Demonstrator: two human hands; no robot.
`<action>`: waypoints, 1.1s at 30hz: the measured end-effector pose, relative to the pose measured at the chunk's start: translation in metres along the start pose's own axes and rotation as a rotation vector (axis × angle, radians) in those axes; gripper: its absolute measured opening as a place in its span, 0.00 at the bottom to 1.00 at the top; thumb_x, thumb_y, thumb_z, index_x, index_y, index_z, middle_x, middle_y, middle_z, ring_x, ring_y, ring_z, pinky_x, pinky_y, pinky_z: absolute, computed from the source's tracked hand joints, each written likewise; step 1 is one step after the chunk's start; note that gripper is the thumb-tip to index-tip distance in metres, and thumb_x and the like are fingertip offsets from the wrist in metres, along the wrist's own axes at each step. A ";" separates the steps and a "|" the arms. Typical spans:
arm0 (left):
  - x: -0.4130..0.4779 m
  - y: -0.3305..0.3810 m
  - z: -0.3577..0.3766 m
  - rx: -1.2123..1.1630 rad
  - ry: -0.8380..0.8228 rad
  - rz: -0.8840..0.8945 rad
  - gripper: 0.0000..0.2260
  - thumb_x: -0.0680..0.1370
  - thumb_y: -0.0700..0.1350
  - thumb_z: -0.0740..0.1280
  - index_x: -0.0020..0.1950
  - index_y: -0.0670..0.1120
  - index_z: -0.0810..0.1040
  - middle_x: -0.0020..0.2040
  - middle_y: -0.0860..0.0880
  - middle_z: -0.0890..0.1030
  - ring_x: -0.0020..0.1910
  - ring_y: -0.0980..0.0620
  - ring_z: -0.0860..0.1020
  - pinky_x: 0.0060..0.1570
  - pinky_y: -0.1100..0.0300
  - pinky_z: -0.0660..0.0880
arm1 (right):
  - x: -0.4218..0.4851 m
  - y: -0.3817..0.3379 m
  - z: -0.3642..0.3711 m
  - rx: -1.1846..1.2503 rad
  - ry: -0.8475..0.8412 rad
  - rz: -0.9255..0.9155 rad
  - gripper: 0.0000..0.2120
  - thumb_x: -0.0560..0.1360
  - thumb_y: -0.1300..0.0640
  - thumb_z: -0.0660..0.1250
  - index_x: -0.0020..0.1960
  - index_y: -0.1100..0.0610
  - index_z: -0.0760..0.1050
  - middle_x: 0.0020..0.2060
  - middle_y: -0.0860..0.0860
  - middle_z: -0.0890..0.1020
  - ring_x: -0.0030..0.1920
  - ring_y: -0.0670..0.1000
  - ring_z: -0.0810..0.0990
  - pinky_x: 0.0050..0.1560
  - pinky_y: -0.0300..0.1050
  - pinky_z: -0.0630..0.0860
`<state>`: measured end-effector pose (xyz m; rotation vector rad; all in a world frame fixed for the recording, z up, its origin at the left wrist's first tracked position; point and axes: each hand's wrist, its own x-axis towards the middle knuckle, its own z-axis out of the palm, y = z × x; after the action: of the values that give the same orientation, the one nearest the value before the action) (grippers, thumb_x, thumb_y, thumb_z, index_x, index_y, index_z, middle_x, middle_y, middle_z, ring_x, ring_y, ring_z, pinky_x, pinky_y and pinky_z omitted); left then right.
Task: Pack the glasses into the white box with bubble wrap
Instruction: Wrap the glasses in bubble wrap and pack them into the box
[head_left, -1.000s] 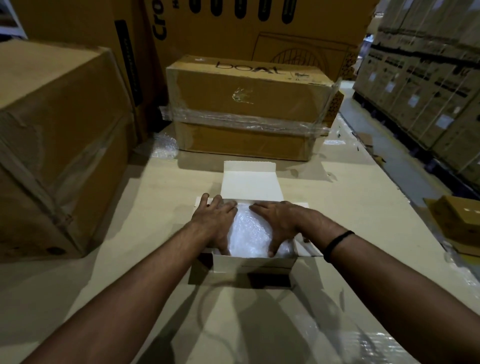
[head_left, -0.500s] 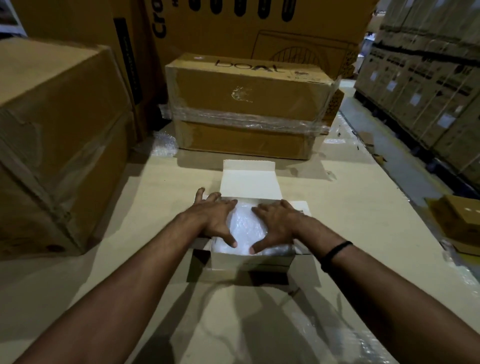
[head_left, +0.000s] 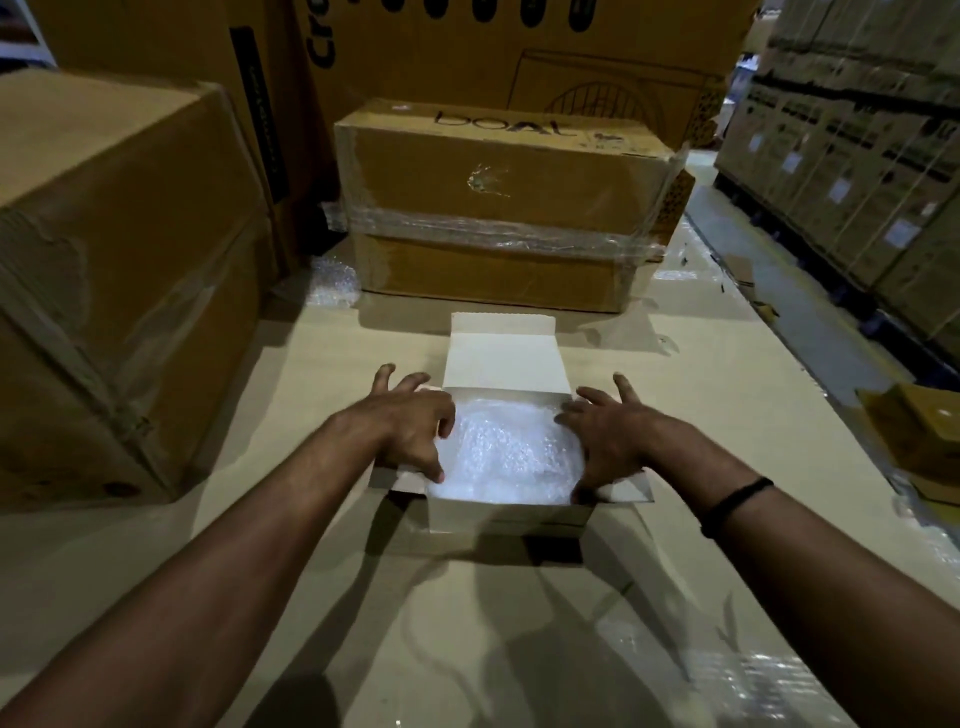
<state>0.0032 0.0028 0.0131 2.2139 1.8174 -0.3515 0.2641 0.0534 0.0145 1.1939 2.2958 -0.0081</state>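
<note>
The white box (head_left: 511, 514) stands open on the bench (head_left: 291, 582), between the two hands. It is filled to the rim with crumpled bubble wrap (head_left: 511, 447). The glasses cannot be seen under the wrap.

The left hand (head_left: 410, 426) lies over the box's left side. Its fingers (head_left: 385, 375) are spread and loosely bent, gripping nothing, and the thumb and forefinger tips touch the wrap's left edge. The right hand (head_left: 615, 439) lies over the right side, also splayed and gripping nothing. Its thumb reaches down to the near right corner of the box, and its fingertips rest by the far right corner. A black wristband (head_left: 735, 501) circles the right wrist.

Just beyond the fingertips, the box's white lid flap (head_left: 506, 358) lies folded back flat on the bench. Farther out from the fingers stands a taped brown carton (head_left: 498, 208), wrapped round with clear film. A loose scrap of bubble wrap (head_left: 332, 283) lies at its left foot. Well to the left of the left hand sits a large brown carton (head_left: 119, 260).
</note>
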 end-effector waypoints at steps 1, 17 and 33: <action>0.001 0.005 -0.002 0.081 -0.040 -0.006 0.20 0.67 0.61 0.73 0.54 0.56 0.74 0.75 0.51 0.64 0.78 0.45 0.47 0.71 0.37 0.38 | 0.003 -0.004 0.001 -0.036 -0.014 0.001 0.48 0.66 0.31 0.68 0.77 0.51 0.55 0.78 0.51 0.55 0.78 0.54 0.45 0.72 0.69 0.36; -0.002 0.025 0.022 0.247 -0.056 -0.054 0.27 0.72 0.66 0.66 0.66 0.55 0.74 0.80 0.46 0.50 0.78 0.42 0.44 0.72 0.36 0.37 | -0.013 -0.026 0.015 -0.092 0.131 0.093 0.32 0.70 0.30 0.63 0.66 0.50 0.73 0.75 0.57 0.59 0.78 0.58 0.47 0.70 0.72 0.35; -0.015 -0.012 0.070 -1.020 0.427 -0.204 0.34 0.65 0.51 0.77 0.68 0.51 0.67 0.65 0.49 0.75 0.63 0.46 0.75 0.57 0.53 0.74 | -0.003 -0.052 0.015 0.242 0.245 -0.159 0.24 0.76 0.41 0.63 0.71 0.38 0.66 0.77 0.52 0.61 0.75 0.51 0.61 0.71 0.49 0.60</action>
<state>-0.0133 -0.0325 -0.0480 1.4238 1.7881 0.8894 0.2332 0.0161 -0.0085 1.1795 2.6619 -0.2152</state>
